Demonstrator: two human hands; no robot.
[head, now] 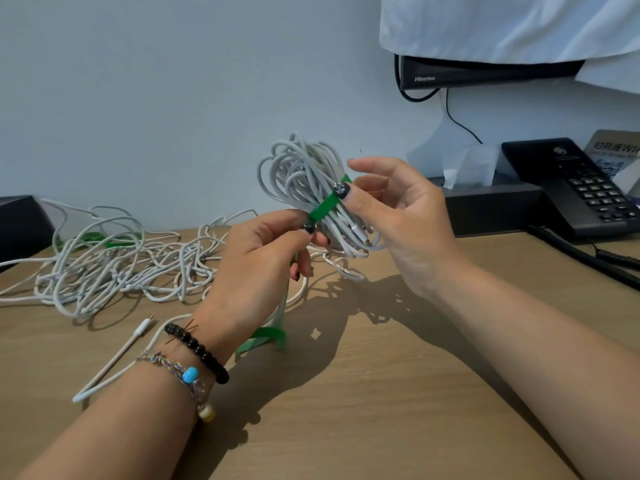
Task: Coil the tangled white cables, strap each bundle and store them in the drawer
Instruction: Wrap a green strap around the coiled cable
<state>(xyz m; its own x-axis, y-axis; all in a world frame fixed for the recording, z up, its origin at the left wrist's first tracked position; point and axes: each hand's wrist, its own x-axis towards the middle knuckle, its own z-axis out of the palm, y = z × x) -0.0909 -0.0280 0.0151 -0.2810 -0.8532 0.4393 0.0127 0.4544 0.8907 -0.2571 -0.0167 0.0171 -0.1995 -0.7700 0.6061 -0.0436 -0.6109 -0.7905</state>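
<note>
Fingers (313,233) round strapped cable bundle (304,174)

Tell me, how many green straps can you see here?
3, perhaps more hidden: one green strap around the held cable bundle, one loose strap on the desk, another strap under the tangled cables.
</note>
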